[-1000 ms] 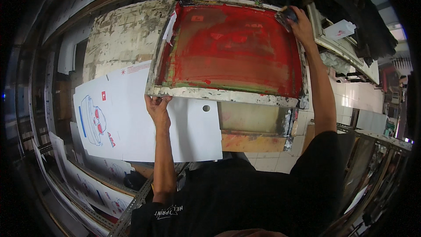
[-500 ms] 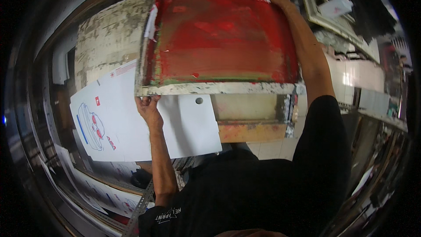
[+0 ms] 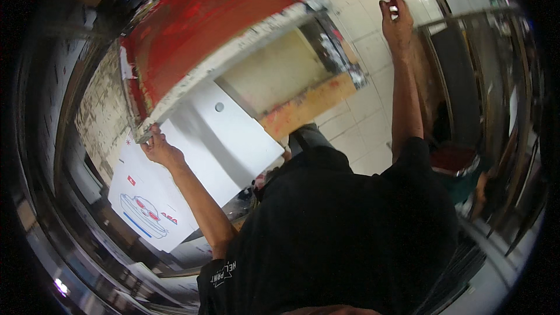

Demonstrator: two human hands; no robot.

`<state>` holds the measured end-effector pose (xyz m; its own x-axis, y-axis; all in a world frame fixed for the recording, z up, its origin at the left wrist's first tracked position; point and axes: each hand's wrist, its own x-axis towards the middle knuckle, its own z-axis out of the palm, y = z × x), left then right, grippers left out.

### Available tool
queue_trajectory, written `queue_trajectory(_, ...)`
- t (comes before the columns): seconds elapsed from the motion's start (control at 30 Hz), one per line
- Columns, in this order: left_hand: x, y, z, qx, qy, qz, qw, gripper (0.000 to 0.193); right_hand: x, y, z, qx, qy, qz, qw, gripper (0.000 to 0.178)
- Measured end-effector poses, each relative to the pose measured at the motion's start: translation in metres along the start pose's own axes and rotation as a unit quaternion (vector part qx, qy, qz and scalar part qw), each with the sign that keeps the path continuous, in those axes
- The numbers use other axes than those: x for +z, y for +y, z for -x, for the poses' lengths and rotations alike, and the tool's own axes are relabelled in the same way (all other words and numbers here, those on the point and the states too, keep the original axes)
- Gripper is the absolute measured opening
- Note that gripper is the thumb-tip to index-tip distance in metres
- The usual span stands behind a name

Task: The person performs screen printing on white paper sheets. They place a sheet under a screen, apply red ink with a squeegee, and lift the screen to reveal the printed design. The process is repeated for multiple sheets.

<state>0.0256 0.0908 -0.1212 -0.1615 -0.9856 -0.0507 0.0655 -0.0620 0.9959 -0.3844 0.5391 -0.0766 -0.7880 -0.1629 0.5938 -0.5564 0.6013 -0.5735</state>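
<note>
A screen-printing frame with a mesh smeared in red ink is tilted up over a white printed sheet. My left hand grips the near left corner of the frame, its fingers closed round the edge. The sheet lies under the frame, with a round hole near one side and a blue and red line drawing on its lower left part. Away from the frame, my right hand is raised over the tiled floor at the right. Its fingers are loosely curled and apart, and I see nothing held in them.
An ink-stained wooden strip edges the print base right of the sheet. A worn, patchy board lies at the left. Pale floor tiles show at the right, beside a rack of upright dark panels.
My right hand has left the far right corner of the frame and come down to the right. The view has turned rightward, while my left hand keeps hold of the frame's near left corner.
</note>
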Motion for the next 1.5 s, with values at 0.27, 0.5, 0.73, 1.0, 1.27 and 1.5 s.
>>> queue_trajectory(0.27, 0.014, 0.022, -0.032, 0.005, 0.040, -0.094, 0.995, 0.036, -0.085, 0.080, 0.290, 0.340, -0.173, 0.140, 0.914, 0.028)
queue_trajectory(0.5, 0.024, 0.064, -0.045, -0.016, -0.087, -0.120, 0.989, 0.034, 0.028, 0.043, 0.454, 0.251, -0.437, -0.065, 0.862, 0.028)
queue_trajectory(0.73, 0.010, 0.058, -0.073, -0.063, -0.158, -0.088, 0.982, 0.032, 0.163, -0.036, 0.503, 0.036, -0.567, 0.100, 0.817, 0.035)
queue_trajectory(1.0, 0.014, 0.055, -0.044, -0.053, -0.123, -0.063, 0.989, 0.030, 0.144, -0.066, 0.459, -0.041, -0.597, 0.143, 0.789, 0.036)
queue_trajectory(1.27, 0.005, 0.021, -0.020, -0.012, -0.019, -0.034, 0.999, 0.037, -0.069, -0.121, 0.251, 0.101, -0.492, -0.165, 0.849, 0.017)
queue_trajectory(1.5, -0.009, -0.026, -0.007, -0.080, -0.068, 0.008, 0.994, 0.050, 0.045, -0.090, 0.157, -0.028, -0.284, 0.012, 0.959, 0.022)
